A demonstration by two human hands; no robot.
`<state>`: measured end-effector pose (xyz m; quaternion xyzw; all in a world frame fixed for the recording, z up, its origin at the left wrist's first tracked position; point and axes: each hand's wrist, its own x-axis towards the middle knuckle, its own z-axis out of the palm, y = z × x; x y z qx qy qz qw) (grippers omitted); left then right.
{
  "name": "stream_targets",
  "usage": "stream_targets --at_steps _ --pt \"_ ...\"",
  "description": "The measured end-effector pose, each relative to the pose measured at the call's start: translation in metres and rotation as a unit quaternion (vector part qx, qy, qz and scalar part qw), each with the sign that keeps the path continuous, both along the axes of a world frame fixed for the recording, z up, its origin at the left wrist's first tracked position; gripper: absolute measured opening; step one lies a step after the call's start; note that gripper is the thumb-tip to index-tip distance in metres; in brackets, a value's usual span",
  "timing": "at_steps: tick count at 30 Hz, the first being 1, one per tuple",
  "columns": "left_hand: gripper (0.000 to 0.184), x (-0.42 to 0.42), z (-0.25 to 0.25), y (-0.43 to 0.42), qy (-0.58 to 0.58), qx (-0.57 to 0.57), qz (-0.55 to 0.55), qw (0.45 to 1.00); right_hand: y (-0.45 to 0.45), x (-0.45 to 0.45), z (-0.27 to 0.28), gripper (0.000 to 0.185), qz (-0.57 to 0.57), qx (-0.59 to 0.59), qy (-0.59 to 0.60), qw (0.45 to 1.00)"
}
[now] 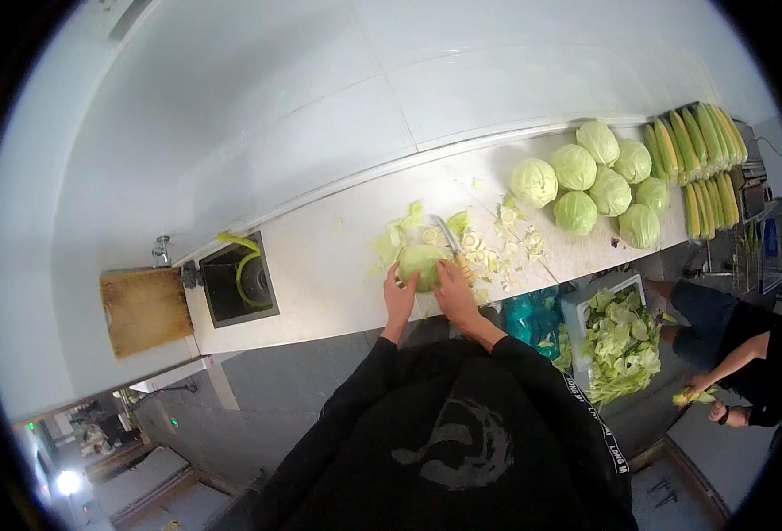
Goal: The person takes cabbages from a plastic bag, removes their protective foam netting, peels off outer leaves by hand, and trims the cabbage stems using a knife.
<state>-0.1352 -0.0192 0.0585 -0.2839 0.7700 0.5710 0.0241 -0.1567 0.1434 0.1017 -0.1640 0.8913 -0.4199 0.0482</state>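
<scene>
A pale green cabbage [421,265] rests on the white counter [320,265] in front of me. My left hand [399,297] grips its left side and my right hand [454,293] its right side, fingers curved against the leaves. Just beyond my right hand lies a knife [448,235] with a curved blade, its light handle partly behind that hand. Loose outer leaves [392,241] are spread behind and left of the cabbage. Cut cabbage stem pieces [495,258] are scattered to the right.
Several whole cabbages [575,168] and wrapped corn cobs [696,142] stand at the right. A sink [236,283] with a green hose and a wooden board [146,310] are left. Below the counter's edge is a crate [621,345] of leaves; beside it, another person's hands [705,394] hold corn.
</scene>
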Motion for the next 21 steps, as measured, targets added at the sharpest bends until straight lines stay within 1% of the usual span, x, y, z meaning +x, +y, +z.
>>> stream_targets --at_steps 1,4,7,10,11,14,15,17,19,21 --pt "0.061 0.000 -0.001 0.002 0.007 -0.014 0.009 1.000 0.001 0.000 0.003 0.054 0.006 0.011 0.001 1.000" --pt "0.062 -0.002 -0.002 0.003 0.028 -0.055 0.003 0.998 0.000 -0.010 0.000 0.042 -0.054 -0.024 0.000 0.998" --pt "0.063 -0.004 -0.001 0.000 0.018 -0.080 -0.006 0.997 0.004 -0.020 -0.009 0.028 -0.045 -0.022 -0.034 0.998" --pt "0.062 -0.006 0.004 0.000 0.005 -0.061 0.003 0.998 0.006 -0.021 -0.013 0.018 -0.016 -0.067 0.008 0.998" --pt "0.062 -0.006 0.007 0.001 0.002 -0.050 0.010 0.999 0.006 -0.021 -0.011 0.017 -0.019 -0.065 0.018 0.998" --pt "0.062 -0.008 0.002 -0.003 0.010 -0.085 -0.009 0.996 0.006 -0.018 -0.009 0.014 -0.017 -0.051 0.036 0.998" --pt "0.063 -0.007 0.002 -0.005 0.004 -0.037 -0.002 0.999 0.008 -0.016 -0.018 0.014 -0.011 -0.038 0.035 0.999" --pt "0.065 -0.009 0.024 -0.004 -0.006 0.060 0.009 0.998 0.011 -0.015 -0.016 0.014 -0.004 -0.026 0.039 0.999" --pt "0.066 -0.008 0.020 -0.004 -0.010 0.108 0.030 0.994 0.013 -0.015 -0.011 0.014 0.001 -0.031 0.047 0.998" --pt "0.071 -0.007 0.019 -0.005 -0.026 0.135 0.035 0.990 0.012 -0.015 -0.008 0.017 -0.027 -0.018 0.055 0.998"
